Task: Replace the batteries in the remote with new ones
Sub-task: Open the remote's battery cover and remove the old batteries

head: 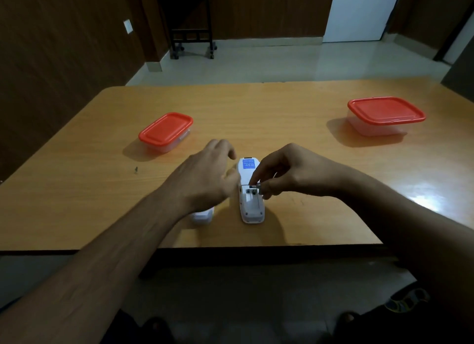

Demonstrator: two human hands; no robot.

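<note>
A white remote [250, 205] lies face down on the wooden table [295, 107], its battery compartment open and showing bare contacts. My right hand [284, 173] pinches a small dark battery [257, 187] at the compartment's far end. My left hand [205, 177] hovers just left of the remote with fingers spread, blurred, its thumb close to the remote's side. A white piece, likely the battery cover [202, 216], lies on the table under my left wrist, mostly hidden.
Two clear plastic boxes with red lids stand on the table: one at the left [166, 132], one at the far right [386, 115]. A tiny dark object [136, 169] lies left of my hands. The table's front edge [230, 248] is near me.
</note>
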